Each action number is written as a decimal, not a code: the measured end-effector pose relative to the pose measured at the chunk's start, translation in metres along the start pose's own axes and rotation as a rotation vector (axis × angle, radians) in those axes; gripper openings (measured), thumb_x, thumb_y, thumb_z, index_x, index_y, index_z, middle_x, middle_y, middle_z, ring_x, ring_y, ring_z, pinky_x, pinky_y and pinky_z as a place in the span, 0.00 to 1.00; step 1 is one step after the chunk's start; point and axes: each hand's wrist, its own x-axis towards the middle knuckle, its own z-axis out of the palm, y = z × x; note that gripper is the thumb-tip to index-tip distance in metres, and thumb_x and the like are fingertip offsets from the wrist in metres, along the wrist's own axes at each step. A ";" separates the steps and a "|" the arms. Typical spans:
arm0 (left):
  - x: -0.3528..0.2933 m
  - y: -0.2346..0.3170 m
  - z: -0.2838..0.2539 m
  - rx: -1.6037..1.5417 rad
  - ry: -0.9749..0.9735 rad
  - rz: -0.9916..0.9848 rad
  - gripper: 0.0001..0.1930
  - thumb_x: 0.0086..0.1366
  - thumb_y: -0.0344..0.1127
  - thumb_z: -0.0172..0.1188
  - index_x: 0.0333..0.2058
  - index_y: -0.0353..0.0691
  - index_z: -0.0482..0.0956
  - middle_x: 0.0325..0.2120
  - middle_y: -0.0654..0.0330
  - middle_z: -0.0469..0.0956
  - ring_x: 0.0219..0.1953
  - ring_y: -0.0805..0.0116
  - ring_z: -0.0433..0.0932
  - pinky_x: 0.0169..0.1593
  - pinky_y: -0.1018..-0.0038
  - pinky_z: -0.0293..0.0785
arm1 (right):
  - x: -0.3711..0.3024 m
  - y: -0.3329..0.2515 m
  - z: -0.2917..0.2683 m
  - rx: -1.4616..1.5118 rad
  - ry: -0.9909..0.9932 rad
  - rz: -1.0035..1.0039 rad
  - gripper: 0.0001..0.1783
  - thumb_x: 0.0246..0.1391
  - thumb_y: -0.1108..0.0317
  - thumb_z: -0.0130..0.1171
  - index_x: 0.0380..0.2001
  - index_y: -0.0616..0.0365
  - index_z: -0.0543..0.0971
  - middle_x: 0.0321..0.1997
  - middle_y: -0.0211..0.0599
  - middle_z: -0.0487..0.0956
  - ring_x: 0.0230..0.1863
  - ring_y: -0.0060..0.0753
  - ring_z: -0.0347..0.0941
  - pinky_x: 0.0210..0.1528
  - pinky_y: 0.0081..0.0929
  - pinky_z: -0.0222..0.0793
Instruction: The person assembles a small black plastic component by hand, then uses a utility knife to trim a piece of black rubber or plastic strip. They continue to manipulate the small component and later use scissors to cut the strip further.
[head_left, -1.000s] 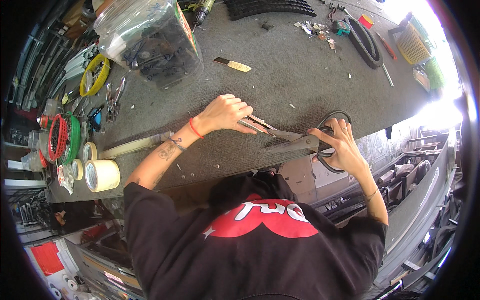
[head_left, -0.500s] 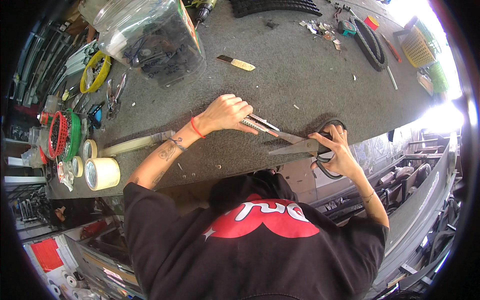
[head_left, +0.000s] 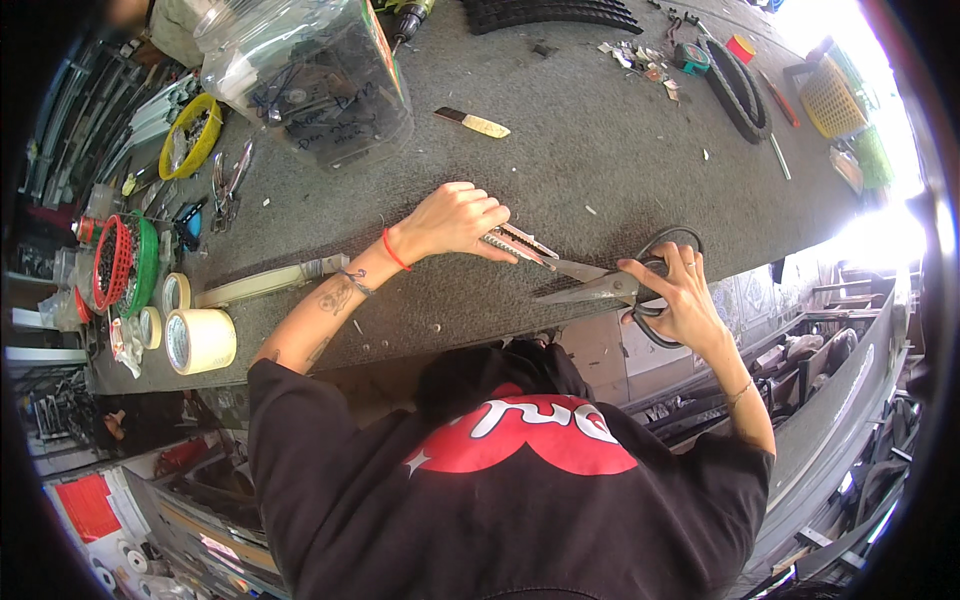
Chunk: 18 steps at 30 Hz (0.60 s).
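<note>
My left hand (head_left: 453, 222) is closed around a narrow bundle of strips (head_left: 520, 243), pinkish and white with a ridged silvery edge; its exact kind I cannot make out. The bundle's free end sticks out to the right from under my fingers. In my right hand (head_left: 680, 300) are large scissors (head_left: 612, 287) with black handles, fingers through the loops. Their blades stand apart, pointing left. The upper blade meets the end of the bundle, while the lower blade lies nearer to me, over the bench's front edge.
On the grey bench (head_left: 610, 180) lie a yellow-handled blade (head_left: 473, 122), a clear plastic jar (head_left: 330, 100), masking tape rolls (head_left: 201, 341) and a long pale strip (head_left: 270, 283). Baskets of small parts (head_left: 148, 265) stand left. A black belt loop (head_left: 735, 90) and tape measure (head_left: 692, 57) lie far right.
Both hands stay almost in place. The scissors and the bundle have shifted only slightly, and the blades remain apart.
</note>
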 end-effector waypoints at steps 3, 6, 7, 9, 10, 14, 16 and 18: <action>0.001 -0.001 -0.001 -0.010 -0.023 -0.005 0.25 0.45 0.60 0.63 0.22 0.42 0.70 0.14 0.65 0.66 0.18 0.69 0.69 0.24 0.75 0.65 | 0.006 -0.001 -0.005 -0.027 0.006 -0.026 0.39 0.26 0.58 0.72 0.49 0.44 0.73 0.43 0.42 0.64 0.45 0.44 0.59 0.49 0.38 0.55; 0.001 -0.001 0.000 -0.020 -0.008 -0.013 0.25 0.45 0.60 0.63 0.22 0.42 0.70 0.14 0.65 0.66 0.18 0.69 0.69 0.23 0.75 0.65 | 0.009 -0.001 -0.003 0.027 0.006 -0.021 0.39 0.25 0.58 0.72 0.49 0.45 0.73 0.43 0.42 0.64 0.45 0.44 0.59 0.48 0.38 0.55; 0.001 -0.001 0.000 -0.022 0.005 -0.017 0.25 0.45 0.60 0.63 0.22 0.42 0.70 0.14 0.65 0.66 0.18 0.69 0.69 0.23 0.75 0.65 | 0.010 -0.001 -0.001 0.053 -0.005 -0.015 0.39 0.25 0.58 0.72 0.49 0.45 0.73 0.43 0.42 0.64 0.45 0.44 0.59 0.48 0.38 0.55; 0.001 0.000 0.001 -0.014 0.001 -0.028 0.25 0.48 0.61 0.61 0.21 0.43 0.69 0.13 0.65 0.66 0.17 0.69 0.69 0.24 0.75 0.65 | 0.008 0.000 0.003 0.076 0.000 0.001 0.40 0.24 0.57 0.73 0.49 0.45 0.73 0.43 0.41 0.64 0.45 0.44 0.58 0.48 0.39 0.54; 0.001 0.000 0.002 -0.009 0.000 -0.034 0.25 0.49 0.62 0.59 0.20 0.43 0.69 0.12 0.65 0.66 0.17 0.69 0.70 0.24 0.75 0.66 | 0.008 0.000 0.006 0.093 -0.012 0.017 0.40 0.24 0.57 0.73 0.49 0.46 0.73 0.42 0.41 0.64 0.45 0.44 0.58 0.47 0.39 0.54; -0.001 -0.001 0.003 0.003 0.028 -0.008 0.26 0.49 0.62 0.59 0.20 0.42 0.69 0.12 0.65 0.66 0.17 0.69 0.70 0.23 0.75 0.66 | 0.005 0.002 0.015 0.158 0.002 0.024 0.41 0.21 0.55 0.74 0.49 0.46 0.74 0.42 0.41 0.63 0.44 0.43 0.57 0.47 0.39 0.53; -0.001 -0.002 0.004 0.008 0.057 0.013 0.26 0.49 0.63 0.58 0.19 0.42 0.69 0.12 0.65 0.65 0.17 0.70 0.70 0.23 0.75 0.66 | 0.004 0.002 0.019 0.193 -0.003 0.038 0.42 0.20 0.55 0.74 0.48 0.47 0.74 0.42 0.40 0.63 0.44 0.43 0.57 0.47 0.39 0.53; -0.003 -0.003 0.005 0.040 0.046 0.017 0.26 0.49 0.63 0.58 0.19 0.42 0.69 0.12 0.66 0.65 0.17 0.71 0.70 0.23 0.76 0.66 | 0.003 0.002 0.022 0.210 -0.013 0.046 0.42 0.20 0.55 0.74 0.48 0.47 0.74 0.42 0.40 0.63 0.44 0.42 0.57 0.47 0.40 0.52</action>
